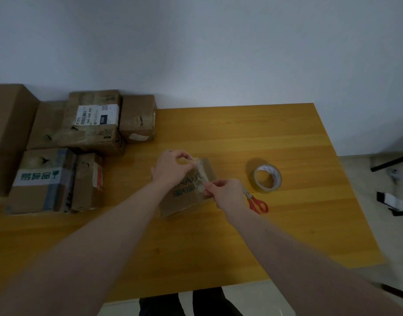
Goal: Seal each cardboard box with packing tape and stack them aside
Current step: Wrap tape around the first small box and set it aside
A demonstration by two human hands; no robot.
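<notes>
We are looking down on a wooden table [218, 137] with both of our forearms reaching in from six o'clock. A small cardboard box [184, 199] is lying at the centre, its printed top facing up. A strip of clear tape [201, 176] is running across the box top, from eleven o'clock down toward five o'clock. Our left hand [171, 167] is sitting at the far end of the strip, fingers curled and pinching the tape against the box's upper edge. Our right hand [225, 195] is sitting at the near end, thumb and fingers pinching the tape at the box's right edge. Whether the strip is already lying flat along its whole length we cannot tell, as the picture is blurred there.

At three o'clock of the box, a tape roll [267, 177] is lying flat on the table, apart from both hands. Red scissors [256, 202] are lying just beside our right hand, between it and the roll, blades pointing toward ten o'clock.

At nine to ten o'clock, other boxes [93, 124] are sitting grouped along the table's left side, some touching one another; one is carrying a white shipping label [97, 117] and another a green-printed sticker [38, 176]. A pale wall [196, 42] is filling the field at twelve o'clock
</notes>
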